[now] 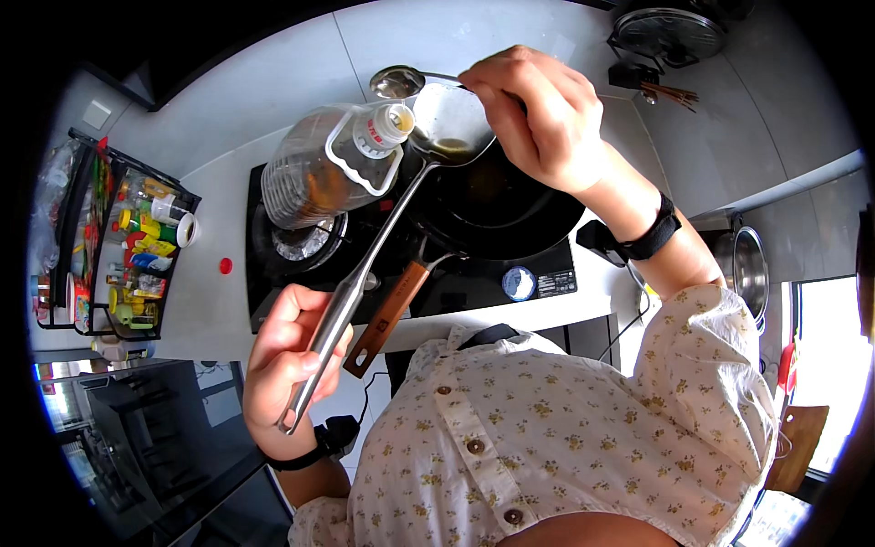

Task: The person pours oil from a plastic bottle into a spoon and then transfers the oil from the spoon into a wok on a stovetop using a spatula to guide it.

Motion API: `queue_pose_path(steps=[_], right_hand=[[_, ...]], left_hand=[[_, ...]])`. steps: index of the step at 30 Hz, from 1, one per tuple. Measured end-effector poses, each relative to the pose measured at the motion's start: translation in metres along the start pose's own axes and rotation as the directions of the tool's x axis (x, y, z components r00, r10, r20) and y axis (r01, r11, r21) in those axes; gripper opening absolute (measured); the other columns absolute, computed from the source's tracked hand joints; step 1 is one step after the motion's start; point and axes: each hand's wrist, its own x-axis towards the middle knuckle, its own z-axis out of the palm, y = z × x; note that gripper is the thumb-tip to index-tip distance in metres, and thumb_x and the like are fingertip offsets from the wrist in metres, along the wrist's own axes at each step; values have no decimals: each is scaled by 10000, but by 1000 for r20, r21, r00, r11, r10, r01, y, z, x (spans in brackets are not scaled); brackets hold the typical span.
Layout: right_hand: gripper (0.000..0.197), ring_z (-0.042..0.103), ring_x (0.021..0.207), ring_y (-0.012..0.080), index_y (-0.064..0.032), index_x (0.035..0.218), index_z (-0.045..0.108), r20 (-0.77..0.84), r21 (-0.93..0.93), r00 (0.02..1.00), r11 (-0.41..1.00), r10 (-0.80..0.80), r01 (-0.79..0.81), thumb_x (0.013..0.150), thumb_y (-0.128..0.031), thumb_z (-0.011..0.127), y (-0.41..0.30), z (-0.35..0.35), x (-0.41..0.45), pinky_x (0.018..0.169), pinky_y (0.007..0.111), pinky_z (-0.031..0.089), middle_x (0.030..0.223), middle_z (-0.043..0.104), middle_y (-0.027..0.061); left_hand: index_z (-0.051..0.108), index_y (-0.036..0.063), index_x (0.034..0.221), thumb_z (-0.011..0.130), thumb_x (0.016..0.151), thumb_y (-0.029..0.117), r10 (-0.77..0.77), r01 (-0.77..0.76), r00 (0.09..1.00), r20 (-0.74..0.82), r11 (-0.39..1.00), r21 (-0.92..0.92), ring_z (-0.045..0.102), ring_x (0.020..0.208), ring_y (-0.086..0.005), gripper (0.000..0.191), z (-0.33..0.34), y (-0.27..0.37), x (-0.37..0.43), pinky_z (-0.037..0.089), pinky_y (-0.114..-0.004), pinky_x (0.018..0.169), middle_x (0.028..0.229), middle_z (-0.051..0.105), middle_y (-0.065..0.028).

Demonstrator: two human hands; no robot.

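My left hand [294, 362] grips the steel handle of a wok spatula [448, 119]; some brownish liquid lies in its blade. My right hand [547, 123] pinches the handle of a small metal spoon [398, 83], whose bowl is just above the open neck of a large clear plastic bottle [321, 171]. A thin stream shows between spoon and bottle neck. The bottle, with a white handle and some brownish contents seen at its side, stands tilted in view over the left of the hob. Below the spatula blade is a black wok [506, 205] with a wooden handle [389, 318].
A black gas hob [451, 294] carries the wok, with a foil-lined burner [307, 243] at left. A red cap [226, 265] lies on the counter. A rack [137, 239] of seasonings stands far left; a glass lid [670, 34] hangs at upper right.
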Motion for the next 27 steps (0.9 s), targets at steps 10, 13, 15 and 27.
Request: queue_pose_path(steps=[10, 13, 15, 27], right_hand=[[210, 665, 710, 223, 91, 923, 542, -19, 622, 643, 513, 766, -592, 937, -100, 456, 25, 4, -28, 667, 304, 556, 769, 645, 171], [242, 655, 817, 282, 79, 963, 552, 90, 699, 364, 202, 927, -686, 942, -135, 440, 61, -7, -53, 766, 352, 555, 866, 634, 194], [213, 662, 729, 287, 87, 925, 562, 110, 659, 194, 74, 975, -749, 923, -89, 443, 86, -9, -82, 702, 364, 568, 800, 634, 202], [187, 632, 664, 140, 6, 926, 636, 458, 65, 140, 124, 878, -990, 892, -134, 517, 84, 49, -187, 645, 255, 514, 737, 645, 77]], left_hand=[[340, -78, 1141, 548, 750, 106, -11, 11, 1000, -18, 1000, 8, 394, 435, -59, 480, 3, 1, 0, 359, -185, 356, 828, 493, -159], [342, -76, 1137, 552, 746, 109, -11, 11, 1000, -21, 1000, 4, 394, 435, -63, 480, 2, 1, 0, 363, -190, 355, 825, 492, -160], [342, -75, 1135, 552, 746, 109, -12, 12, 1000, -24, 1000, 0, 394, 434, -64, 479, 2, 1, 1, 362, -191, 354, 825, 493, -161], [334, -90, 1144, 553, 730, 124, -21, 22, 999, -30, 999, 31, 397, 439, -66, 514, 1, 3, 2, 356, -193, 352, 829, 500, -167]])
